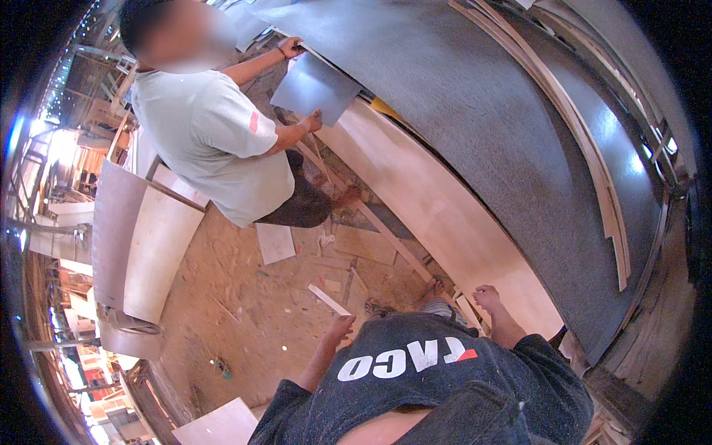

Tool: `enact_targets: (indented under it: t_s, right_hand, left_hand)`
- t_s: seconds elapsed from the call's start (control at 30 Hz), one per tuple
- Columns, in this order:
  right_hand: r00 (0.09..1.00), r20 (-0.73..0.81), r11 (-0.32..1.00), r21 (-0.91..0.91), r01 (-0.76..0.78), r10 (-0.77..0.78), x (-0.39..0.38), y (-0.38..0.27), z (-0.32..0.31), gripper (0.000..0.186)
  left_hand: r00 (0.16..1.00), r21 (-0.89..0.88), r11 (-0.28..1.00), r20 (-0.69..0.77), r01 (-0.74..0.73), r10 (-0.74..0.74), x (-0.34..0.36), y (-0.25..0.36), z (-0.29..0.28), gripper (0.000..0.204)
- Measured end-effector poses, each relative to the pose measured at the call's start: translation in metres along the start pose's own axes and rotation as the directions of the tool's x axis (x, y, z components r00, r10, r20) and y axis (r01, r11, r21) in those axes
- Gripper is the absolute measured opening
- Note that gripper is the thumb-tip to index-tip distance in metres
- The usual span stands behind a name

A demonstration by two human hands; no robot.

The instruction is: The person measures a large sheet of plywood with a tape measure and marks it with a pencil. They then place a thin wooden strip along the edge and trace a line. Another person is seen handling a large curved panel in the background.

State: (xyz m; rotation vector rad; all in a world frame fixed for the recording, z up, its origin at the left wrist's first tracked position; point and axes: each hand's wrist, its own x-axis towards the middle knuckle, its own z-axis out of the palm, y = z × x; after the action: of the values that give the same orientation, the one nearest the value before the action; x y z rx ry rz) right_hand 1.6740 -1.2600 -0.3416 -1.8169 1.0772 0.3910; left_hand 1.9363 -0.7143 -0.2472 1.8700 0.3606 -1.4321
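My left hand [340,326] is closed on the end of a short pale wooden strip [327,298], low at the centre. My right hand [488,300] is empty, its fingers loosely bent and apart, beside the long light plywood board [436,216]. Above that board lies a large dark grey sheet [489,119] with long thin wooden strips [571,135] on it. At the top left a co-worker [215,148] in a pale T-shirt grips a small grey panel [311,81] at the edge of the dark sheet, one hand high and one lower.
Curved pale boards [159,252] lean at the left. The dirt floor [222,282] between holds a white offcut [274,242], a long wooden batten [393,241] and scraps. More sheet wood [211,426] is at the lower left. Cluttered timber lines the far left.
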Motion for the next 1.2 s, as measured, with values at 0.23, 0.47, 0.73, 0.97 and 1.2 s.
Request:
enact_targets:
  t_s: [0.23, 0.47, 0.73, 0.97, 1.2]
  right_hand:
    - [0.992, 0.051, 0.986, 0.115, -0.122, 0.117, -0.011, -0.020, -0.016, 0.036]
    - [0.983, 0.127, 0.984, 0.102, -0.149, 0.136, -0.032, -0.054, -0.035, 0.033]
    - [0.979, 0.109, 0.982, 0.056, -0.181, 0.175, -0.025, -0.051, -0.039, 0.039]
    - [0.973, 0.139, 0.982, 0.024, -0.189, 0.184, -0.029, -0.077, -0.043, 0.038]
    - [0.977, 0.116, 0.983, -0.010, -0.181, 0.181, -0.025, -0.071, -0.044, 0.036]
  left_hand:
    - [0.999, -0.043, 0.999, -0.015, 0.028, -0.028, -0.018, 0.019, 0.009, 0.057]
    - [0.995, -0.053, 0.997, -0.088, 0.048, -0.052, -0.029, 0.022, 0.023, 0.065]
    - [0.991, 0.030, 0.995, -0.099, 0.097, -0.094, -0.040, 0.028, 0.030, 0.068]
    - [0.978, 0.036, 0.999, -0.207, -0.013, 0.020, -0.015, -0.024, 0.028, 0.068]
    - [0.982, 0.018, 0.996, -0.166, 0.092, -0.087, -0.035, 0.000, 0.037, 0.064]
